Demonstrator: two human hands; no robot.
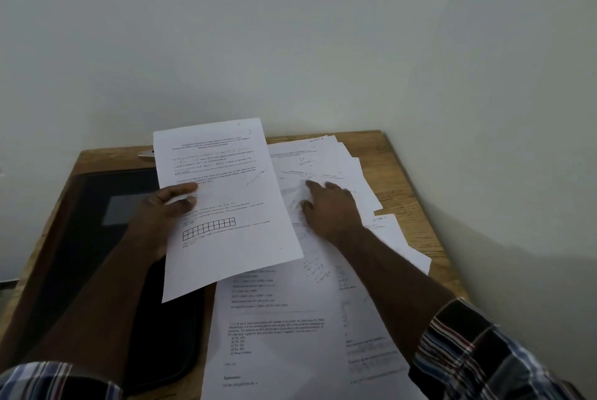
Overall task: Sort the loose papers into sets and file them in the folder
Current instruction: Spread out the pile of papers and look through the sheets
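Observation:
My left hand (164, 209) grips a printed sheet (223, 206) by its left edge and holds it tilted above the table; the page has text and a small grid drawing. Under it on the left lies a black folder (93, 238) with a grey label window. Loose printed papers (326, 160) are spread over the right half of the wooden table. My right hand (329, 209) rests flat on these papers with fingers apart, holding nothing. A larger sheet (277, 335) of typed questions lies nearest to me.
The wooden table (400, 206) stands in a corner against pale walls. A small metal clip-like object (145, 153) lies at the back left edge. Plaid sleeves show at the bottom corners.

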